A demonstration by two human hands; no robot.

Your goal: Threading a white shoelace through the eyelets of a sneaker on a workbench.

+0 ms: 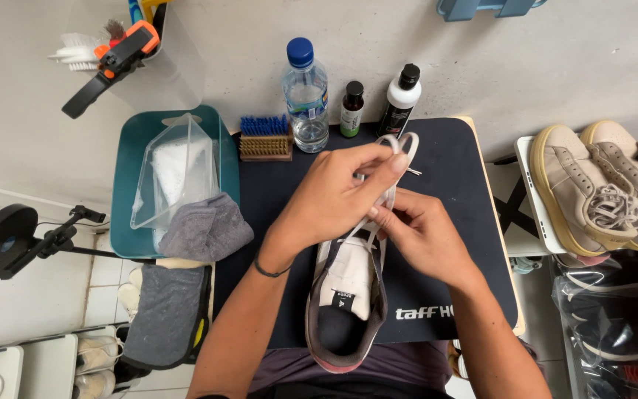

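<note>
Fingers [389, 166] of left hand [334, 196] pinched on white lace [400, 140]; right hand [422, 233] nipping lace lower down. Shoe [345, 292] on surface [452, 177], toe hidden; lacing apparently unfinished (lace ends loose), extent unclear.

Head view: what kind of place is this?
Probably a small shoe-cleaning workstation. Both hands, left hand and right hand, work the white lace of a sneaker on a dark mat; a bristle brush, cleaner bottles and more shoes sit around.
</note>
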